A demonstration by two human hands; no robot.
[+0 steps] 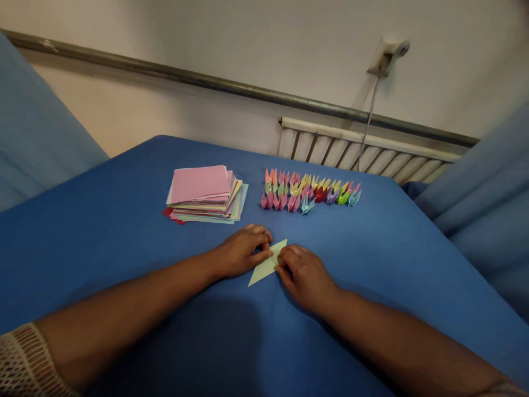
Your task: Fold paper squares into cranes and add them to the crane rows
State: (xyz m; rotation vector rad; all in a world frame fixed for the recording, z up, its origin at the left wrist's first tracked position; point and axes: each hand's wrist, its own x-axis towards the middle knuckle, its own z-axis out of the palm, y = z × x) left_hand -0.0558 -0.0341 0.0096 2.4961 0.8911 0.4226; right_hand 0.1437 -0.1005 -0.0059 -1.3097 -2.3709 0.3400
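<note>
A pale green folded paper [266, 266], pointed like a narrow triangle, lies on the blue table [124, 242] in front of me. My left hand [242, 252] pinches its left side with curled fingers. My right hand [305, 275] presses and pinches its right side with bent fingers. Both hands rest on the table top. Behind the left hand sits a stack of coloured paper sheets [204, 193] with a pink sheet uppermost. To the right of that stack stand rows of several small folded paper pieces [308, 192] in many colours.
A metal rail [206, 82] runs along the wall behind the table. A white radiator-like rack [363, 149] and a wall socket with a cable [386, 55] are at the back right. Blue fabric [487, 204] hangs on both sides.
</note>
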